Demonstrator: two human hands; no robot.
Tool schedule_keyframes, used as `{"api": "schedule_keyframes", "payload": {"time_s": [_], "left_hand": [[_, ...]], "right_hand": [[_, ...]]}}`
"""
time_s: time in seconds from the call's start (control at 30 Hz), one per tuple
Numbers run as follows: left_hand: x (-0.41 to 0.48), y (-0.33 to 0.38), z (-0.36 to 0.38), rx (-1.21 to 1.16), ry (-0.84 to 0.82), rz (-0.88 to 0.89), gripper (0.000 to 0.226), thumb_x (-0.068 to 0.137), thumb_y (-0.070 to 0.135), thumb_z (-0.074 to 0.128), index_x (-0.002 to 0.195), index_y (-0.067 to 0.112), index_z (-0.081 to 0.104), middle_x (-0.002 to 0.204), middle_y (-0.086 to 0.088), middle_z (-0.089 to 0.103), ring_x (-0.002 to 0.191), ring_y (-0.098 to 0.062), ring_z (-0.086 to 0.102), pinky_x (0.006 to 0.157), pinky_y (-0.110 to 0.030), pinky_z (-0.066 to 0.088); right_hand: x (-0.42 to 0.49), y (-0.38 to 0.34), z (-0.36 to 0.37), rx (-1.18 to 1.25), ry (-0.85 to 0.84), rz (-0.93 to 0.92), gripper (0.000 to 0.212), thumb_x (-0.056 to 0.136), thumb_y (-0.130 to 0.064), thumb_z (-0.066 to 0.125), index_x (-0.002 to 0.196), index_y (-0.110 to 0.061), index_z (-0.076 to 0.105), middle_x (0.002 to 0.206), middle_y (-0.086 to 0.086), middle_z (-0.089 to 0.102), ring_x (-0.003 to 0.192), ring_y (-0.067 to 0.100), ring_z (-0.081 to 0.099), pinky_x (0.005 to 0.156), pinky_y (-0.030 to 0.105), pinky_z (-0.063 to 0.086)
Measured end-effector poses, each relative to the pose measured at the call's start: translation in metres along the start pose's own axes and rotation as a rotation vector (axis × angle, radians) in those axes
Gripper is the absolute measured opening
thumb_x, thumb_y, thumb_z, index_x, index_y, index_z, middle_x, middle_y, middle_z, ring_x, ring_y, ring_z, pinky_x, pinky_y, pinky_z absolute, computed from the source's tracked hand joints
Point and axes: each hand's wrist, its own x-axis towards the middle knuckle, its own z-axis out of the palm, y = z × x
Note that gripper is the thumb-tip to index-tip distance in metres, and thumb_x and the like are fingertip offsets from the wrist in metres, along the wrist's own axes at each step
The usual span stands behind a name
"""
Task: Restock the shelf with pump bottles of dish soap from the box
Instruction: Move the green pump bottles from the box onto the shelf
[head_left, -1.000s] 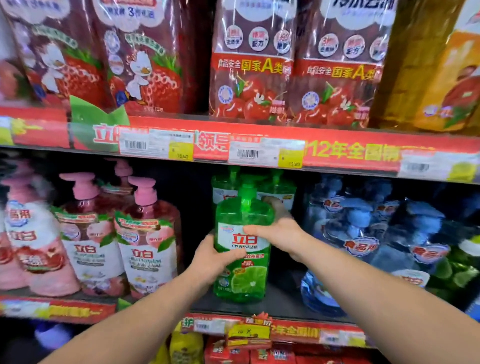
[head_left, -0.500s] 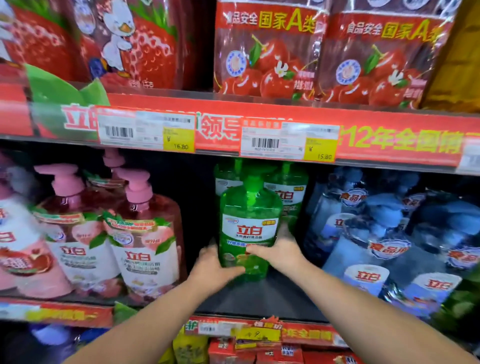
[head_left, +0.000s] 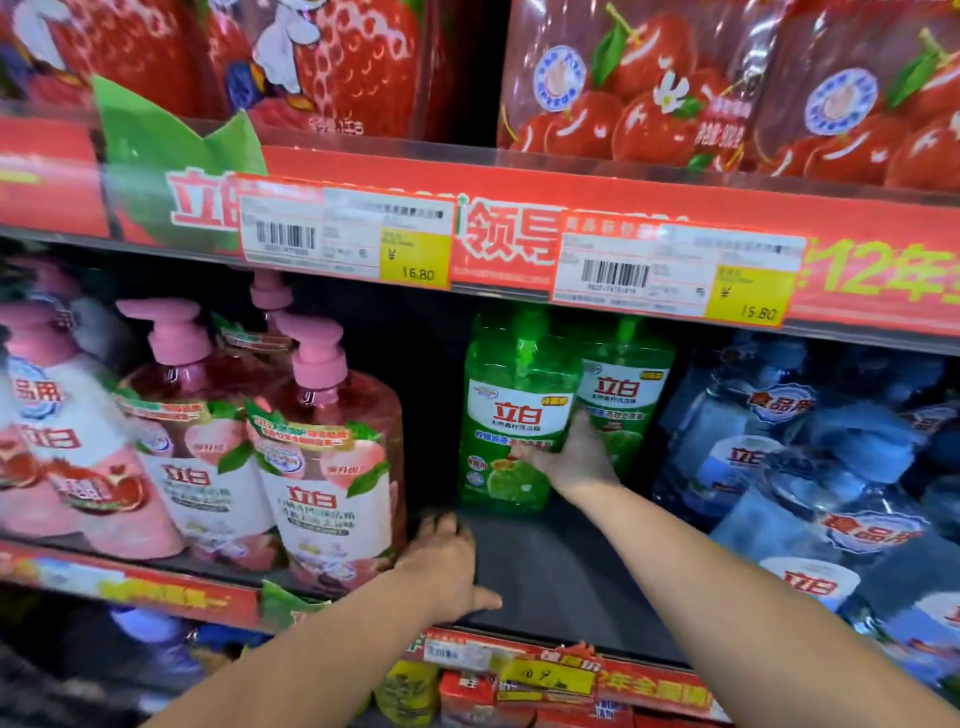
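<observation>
Full green lime dish soap bottle (head_left: 511, 415), middle of frame: probably heavy, slick plastic. Best held round the fat body, not the pump. Right hand (head_left: 574, 457) fingers pressed on its label; left hand (head_left: 447, 564) open, empty, flat on shelf (head_left: 561, 571).

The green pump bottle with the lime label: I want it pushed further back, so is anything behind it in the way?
Yes. The green pump bottle, with the right hand on its front, has another green bottle standing close behind it to the right. Directly behind it is too dark to tell.

bright, even | shelf recess dark | edges blurred, wide-angle bowed
</observation>
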Motion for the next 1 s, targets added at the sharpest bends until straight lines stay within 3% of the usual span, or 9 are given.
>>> {"api": "schedule_keyframes", "payload": {"time_s": [0.27, 0.57, 0.7, 0.77, 0.9, 1.0], "left_hand": [[0.001, 0.003, -0.004, 0.004, -0.037, -0.003, 0.091, 0.081, 0.055, 0.059, 0.144, 0.0, 0.022, 0.146, -0.016, 0.023, 0.138, -0.034, 0.016, 0.115, -0.041, 0.023], [0.0, 0.001, -0.004, -0.012, -0.045, -0.01, 0.091, 0.08, 0.056, 0.06, 0.144, 0.003, 0.023, 0.147, -0.013, 0.021, 0.139, -0.032, 0.015, 0.113, -0.042, 0.026], [-0.001, 0.001, -0.005, -0.006, -0.046, -0.016, 0.09, 0.079, 0.056, 0.06, 0.144, 0.004, 0.025, 0.149, -0.013, 0.02, 0.139, -0.031, 0.016, 0.113, -0.041, 0.026], [-0.001, 0.002, -0.006, -0.001, -0.052, -0.02, 0.089, 0.079, 0.057, 0.061, 0.143, 0.005, 0.026, 0.15, -0.013, 0.021, 0.139, -0.031, 0.018, 0.112, -0.041, 0.027], [-0.004, 0.005, -0.013, 0.017, -0.031, -0.036, 0.083, 0.079, 0.057, 0.06, 0.141, 0.008, 0.034, 0.148, -0.013, 0.028, 0.136, -0.031, 0.027, 0.11, -0.04, 0.032], [-0.01, 0.013, -0.02, 0.024, 0.059, -0.028, 0.075, 0.081, 0.056, 0.057, 0.138, 0.012, 0.038, 0.143, -0.011, 0.035, 0.131, -0.031, 0.036, 0.106, -0.041, 0.038]], "right_hand": [[0.004, -0.001, 0.001, -0.03, 0.006, -0.04, 0.077, 0.073, -0.026, 0.08, 0.134, -0.008, 0.036, 0.136, 0.01, 0.051, 0.129, 0.025, 0.045, 0.107, 0.036, 0.034], [0.005, -0.006, 0.007, -0.022, 0.008, 0.007, 0.087, 0.073, -0.03, 0.079, 0.142, -0.012, 0.028, 0.142, 0.009, 0.046, 0.132, 0.028, 0.042, 0.107, 0.041, 0.035], [0.002, -0.011, -0.001, -0.044, -0.043, 0.017, 0.077, 0.076, -0.024, 0.077, 0.138, -0.012, 0.033, 0.14, 0.008, 0.049, 0.131, 0.027, 0.045, 0.108, 0.039, 0.035], [-0.003, -0.014, -0.007, -0.093, -0.047, 0.0, 0.072, 0.078, -0.022, 0.075, 0.137, -0.012, 0.035, 0.141, 0.008, 0.049, 0.131, 0.027, 0.044, 0.108, 0.038, 0.035], [-0.023, -0.013, -0.025, -0.248, -0.09, -0.048, 0.081, 0.082, -0.028, 0.071, 0.147, -0.015, 0.024, 0.147, 0.009, 0.04, 0.131, 0.028, 0.043, 0.109, 0.037, 0.037], [-0.048, -0.005, -0.043, -0.496, -0.197, -0.147, 0.074, 0.089, -0.034, 0.061, 0.149, -0.017, 0.02, 0.152, 0.011, 0.031, 0.137, 0.028, 0.035, 0.111, 0.036, 0.034]]}}
